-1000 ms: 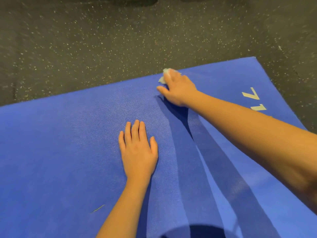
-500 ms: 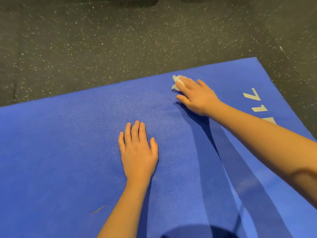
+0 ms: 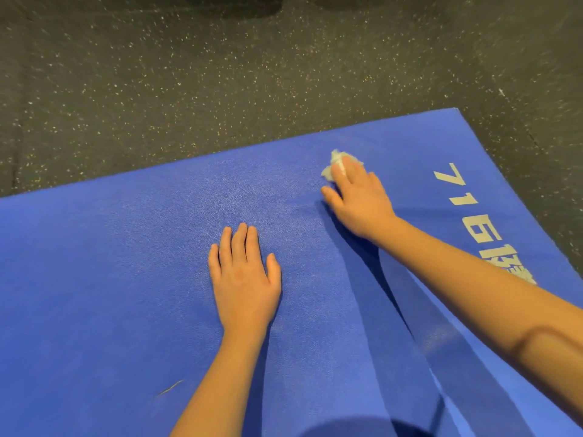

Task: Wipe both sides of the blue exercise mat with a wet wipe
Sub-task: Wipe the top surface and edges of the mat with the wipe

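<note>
Now I am wiping the upper face of the blue exercise mat (image 3: 126, 279), which lies flat on the dark speckled floor (image 3: 220, 89). My right hand (image 3: 358, 200) presses the crumpled wet wipe (image 3: 334, 164) under its fingers, near the far edge. My left hand (image 3: 244, 279) rests flat, fingers spread a little, to keep the mat in place. I think the next stroke needs firm pressure toward the white printed marking (image 3: 473, 222). The other side is not yet done.
</note>
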### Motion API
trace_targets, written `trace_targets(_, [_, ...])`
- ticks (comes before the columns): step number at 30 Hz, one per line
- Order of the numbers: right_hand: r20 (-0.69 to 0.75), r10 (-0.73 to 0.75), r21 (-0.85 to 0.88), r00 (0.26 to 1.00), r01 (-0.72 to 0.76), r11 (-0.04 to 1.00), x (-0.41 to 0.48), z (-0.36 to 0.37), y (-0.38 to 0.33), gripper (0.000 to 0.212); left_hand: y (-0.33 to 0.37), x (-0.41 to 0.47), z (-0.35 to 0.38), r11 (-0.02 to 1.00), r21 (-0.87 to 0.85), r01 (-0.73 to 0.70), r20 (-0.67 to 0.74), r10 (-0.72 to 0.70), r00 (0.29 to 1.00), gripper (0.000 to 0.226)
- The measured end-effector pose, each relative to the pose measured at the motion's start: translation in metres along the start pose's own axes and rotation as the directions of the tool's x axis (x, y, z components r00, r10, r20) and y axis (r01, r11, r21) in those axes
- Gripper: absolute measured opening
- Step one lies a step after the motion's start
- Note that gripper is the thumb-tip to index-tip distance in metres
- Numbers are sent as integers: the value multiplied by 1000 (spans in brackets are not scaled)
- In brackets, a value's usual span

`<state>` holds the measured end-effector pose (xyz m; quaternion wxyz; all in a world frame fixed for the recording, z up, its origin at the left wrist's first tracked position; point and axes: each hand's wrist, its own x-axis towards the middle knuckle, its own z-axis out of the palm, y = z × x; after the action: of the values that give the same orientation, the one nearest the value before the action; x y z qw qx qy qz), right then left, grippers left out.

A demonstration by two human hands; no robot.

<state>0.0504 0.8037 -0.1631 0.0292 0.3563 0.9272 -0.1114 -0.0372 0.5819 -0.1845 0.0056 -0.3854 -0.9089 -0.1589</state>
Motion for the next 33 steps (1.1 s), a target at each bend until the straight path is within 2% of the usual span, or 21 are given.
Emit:
trace_targets(2, [75,-231,-30,970,234,972,-23,3,1,74,0,0,0,1000,-3,-4,-5,4,1000,55])
trace_targets(3, [91,-270,-61,959,276,959,-30,1,8,72,1,1,1,1000,-5,-6,-6,6,1000,55])
trace_targets(4, [78,-234,-88,969,240,967,-31,-2,17,69,1,1,1,1000,-6,-7,-6,7,1000,55])
trace_targets(7, [-5,54,-64,999,-54,996,-31,-5,23,60,0,0,1,1000,-3,-8,2,8,1000,55])
trace_targets(8, [-10,63,-29,998,-63,998,-34,-4,17,61,0,0,1,1000,-2,-10,6,10,1000,55])
trace_targets(10, [35,-100,16,994,100,995,-48,-2,7,69,0,0,1,1000,5,-10,11,10,1000,55])
trace_targets(12, [108,-248,-21,963,252,968,-61,-1,11,71,1,0,1,1000,12,-9,20,9,1000,55])
trace_targets(13, [107,-234,-45,966,240,970,-62,-3,18,69,1,0,1,1000,17,-10,27,10,1000,55])
trace_targets(16, [18,27,-48,999,-27,999,-57,-5,26,60,3,0,0,998,57,-3,59,0,998,57])
trace_targets(17, [10,63,-28,998,-62,998,-57,-4,22,59,5,-2,-1,997,74,2,72,-7,997,57])
trace_targets(19, [35,-48,15,998,48,999,-67,-4,9,66,11,-11,-2,996,85,12,87,-19,996,57])
trace_targets(21, [117,-242,11,963,243,970,-83,-6,9,72,17,-30,-3,998,66,-13,102,7,995,58])
trace_targets(22, [143,-284,-14,948,289,957,-87,-8,16,71,19,-39,-3,997,64,-40,115,32,993,59])
trace_targets(24, [102,-199,-52,975,205,977,-85,-11,34,66,19,-50,-2,994,83,-73,128,62,990,60])
trace_targets(26, [39,0,-31,999,2,1000,-79,-11,45,66,18,-50,-2,994,91,-60,124,48,991,60])
trace_targets(28, [32,45,-30,998,-45,999,-83,-8,42,68,19,-49,-3,995,80,-56,134,45,990,60])
trace_targets(32, [159,-232,6,960,234,972,-115,-8,28,72,19,-49,-3,997,59,-49,138,40,990,60])
trace_targets(33, [192,-256,-14,947,263,965,-119,-11,30,71,19,-48,-3,997,59,-48,135,40,990,60])
